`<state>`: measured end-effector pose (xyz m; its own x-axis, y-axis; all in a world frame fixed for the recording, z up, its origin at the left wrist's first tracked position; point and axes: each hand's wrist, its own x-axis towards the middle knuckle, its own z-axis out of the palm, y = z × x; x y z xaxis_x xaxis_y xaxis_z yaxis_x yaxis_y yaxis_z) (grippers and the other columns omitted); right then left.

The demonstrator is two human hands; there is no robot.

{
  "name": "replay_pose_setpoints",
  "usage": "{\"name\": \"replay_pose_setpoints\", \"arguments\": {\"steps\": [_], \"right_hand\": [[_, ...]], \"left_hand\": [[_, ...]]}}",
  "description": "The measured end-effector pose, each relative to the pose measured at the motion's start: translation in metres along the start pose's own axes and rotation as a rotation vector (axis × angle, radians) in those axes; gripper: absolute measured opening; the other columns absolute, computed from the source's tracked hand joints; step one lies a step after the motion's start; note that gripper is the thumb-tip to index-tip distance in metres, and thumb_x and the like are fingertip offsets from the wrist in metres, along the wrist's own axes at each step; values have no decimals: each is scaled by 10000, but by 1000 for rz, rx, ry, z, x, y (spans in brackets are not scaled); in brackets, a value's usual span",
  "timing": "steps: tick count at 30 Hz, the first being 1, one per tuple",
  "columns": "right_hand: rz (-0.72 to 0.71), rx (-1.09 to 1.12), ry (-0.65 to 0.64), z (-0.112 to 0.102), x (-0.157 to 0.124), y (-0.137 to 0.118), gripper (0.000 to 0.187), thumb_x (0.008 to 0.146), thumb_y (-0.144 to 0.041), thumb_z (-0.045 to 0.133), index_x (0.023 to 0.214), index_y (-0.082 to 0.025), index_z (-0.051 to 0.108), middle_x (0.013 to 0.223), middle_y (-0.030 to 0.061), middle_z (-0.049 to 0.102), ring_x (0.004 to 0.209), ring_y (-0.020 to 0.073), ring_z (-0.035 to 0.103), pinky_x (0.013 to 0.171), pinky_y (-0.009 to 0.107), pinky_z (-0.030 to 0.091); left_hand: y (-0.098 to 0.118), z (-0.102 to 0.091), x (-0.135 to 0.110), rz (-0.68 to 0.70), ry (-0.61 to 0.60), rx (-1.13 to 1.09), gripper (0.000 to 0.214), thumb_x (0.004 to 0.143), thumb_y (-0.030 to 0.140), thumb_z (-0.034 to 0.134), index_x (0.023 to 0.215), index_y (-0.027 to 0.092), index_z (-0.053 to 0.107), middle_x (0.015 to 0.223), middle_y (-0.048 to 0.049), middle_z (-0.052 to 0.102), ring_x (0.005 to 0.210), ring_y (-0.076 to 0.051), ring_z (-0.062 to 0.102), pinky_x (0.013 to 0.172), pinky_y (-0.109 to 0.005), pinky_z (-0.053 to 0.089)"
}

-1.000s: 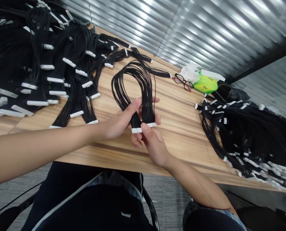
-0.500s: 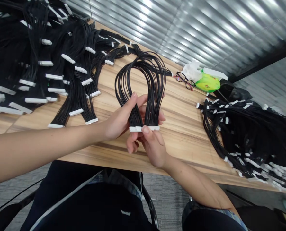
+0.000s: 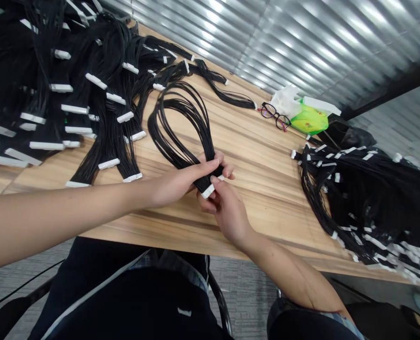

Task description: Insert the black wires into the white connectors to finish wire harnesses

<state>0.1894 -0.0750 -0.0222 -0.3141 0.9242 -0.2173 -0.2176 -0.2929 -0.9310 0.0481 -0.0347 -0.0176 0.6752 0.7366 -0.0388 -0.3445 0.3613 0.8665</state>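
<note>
Left to right: heaped black wire harnesses with white plastic connectors [image 3: 89,94] cover the wood-grain tabletop [image 3: 263,198] beside the left hand [image 3: 174,186], whose closed fingers press a looped black wire bundle [image 3: 176,127] near its white plastic connector [image 3: 207,191]; the right hand [image 3: 229,212] pinches that connector, just above the table's near edge. Bare wood separates the hands from a second black harness heap [image 3: 365,203].
</note>
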Motion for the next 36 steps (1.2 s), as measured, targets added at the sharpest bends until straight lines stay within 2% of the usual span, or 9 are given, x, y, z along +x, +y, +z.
{"name": "replay_pose_setpoints", "arguments": {"steps": [7,10,13,15,18,22,28,33,36], "right_hand": [[-158,-42,60,-4,-3,0,548,951,-600,625,610,-255,372,567,-78,292,507,87,221,481,279,251],[-349,-72,58,-9,-5,-5,486,996,-559,595,662,-254,417,610,-62,335,528,104,286,481,271,291],[-485,-94,56,-16,-8,-9,389,1036,-448,579,721,-255,460,636,-55,373,545,112,354,495,268,329],[-514,-111,52,-20,-8,-9,355,1055,-409,554,743,-253,486,665,-45,409,568,116,400,513,273,358],[-518,-140,27,-26,-7,-5,327,1078,-380,507,776,-253,509,698,-34,446,602,124,450,546,290,387],[-566,-241,3,-31,-5,-1,301,1093,-337,476,808,-253,522,691,-38,462,611,122,447,559,296,366],[-616,-453,5,-38,-6,-7,329,1106,-331,449,798,-244,526,697,-43,479,619,112,476,584,300,363],[-604,-561,53,-40,-6,-9,380,1108,-353,433,754,-239,511,671,-45,473,590,109,462,564,294,363],[-604,-551,74,-40,-5,-9,379,1108,-353,442,756,-238,525,669,-46,497,591,103,475,551,278,368]], "left_hand": [[-2,-10,5,46,19,164,537,981,740,533,1101,233,664,1052,-39,710,871,-168,680,748,-278,595],[4,-23,11,385,199,442,699,1050,738,281,826,189,650,754,-38,689,649,-146,630,584,-275,502],[17,-33,9,791,354,714,635,1010,714,520,636,201,524,571,22,550,505,-89,454,520,-272,334],[26,-36,6,1068,253,1044,393,971,565,708,745,250,645,643,57,647,542,-82,508,560,-285,330],[34,-36,2,1369,88,1468,112,1038,329,655,976,355,744,805,117,770,631,-73,620,588,-294,358],[38,-36,2,1448,108,1669,191,1072,263,579,961,295,731,863,98,782,658,-81,638,613,-288,415],[34,-37,5,1361,67,1721,242,1089,305,544,896,273,687,880,73,772,678,-95,661,623,-282,431],[34,-38,6,1360,76,1744,238,1035,403,656,847,258,667,858,67,750,699,-102,688,593,-285,418],[42,-39,0,1358,44,1787,153,1028,304,661,888,267,709,891,77,778,696,-99,705,581,-279,463]]}}
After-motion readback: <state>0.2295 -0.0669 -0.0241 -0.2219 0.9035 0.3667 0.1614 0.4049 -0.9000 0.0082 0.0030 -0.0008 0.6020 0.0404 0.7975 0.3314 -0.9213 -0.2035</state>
